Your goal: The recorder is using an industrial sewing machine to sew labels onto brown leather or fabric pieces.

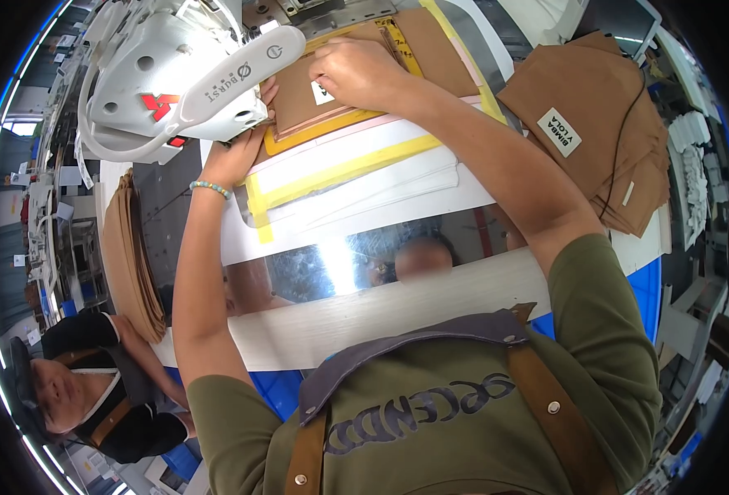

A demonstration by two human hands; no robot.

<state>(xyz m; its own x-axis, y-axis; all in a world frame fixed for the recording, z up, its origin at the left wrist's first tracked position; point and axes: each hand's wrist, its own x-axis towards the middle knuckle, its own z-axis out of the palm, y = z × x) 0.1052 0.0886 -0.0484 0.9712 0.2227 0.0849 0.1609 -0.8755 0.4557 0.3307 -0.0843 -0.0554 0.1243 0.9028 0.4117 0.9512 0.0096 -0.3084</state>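
Under the white sewing machine head (146, 82), a brown fabric panel (298, 115) lies in a yellow-edged template (278, 147). A small white label (322, 92) is on the panel. My right hand (358, 73) is over the panel beside the label, its fingers curled and pressed together; what they pinch, if anything, is hidden. My left hand (241, 157) is at the panel's left edge, partly behind the machine head. The fingers that show there are stretched out and apart, against the panel's edge.
A pile of brown fabric pieces (579, 99) with a white label and a dark cable lies at right. More brown pieces (125, 256) hang at the table's left edge. A shiny metal strip (298, 272) crosses the near table. Another person (92, 388) is at lower left.
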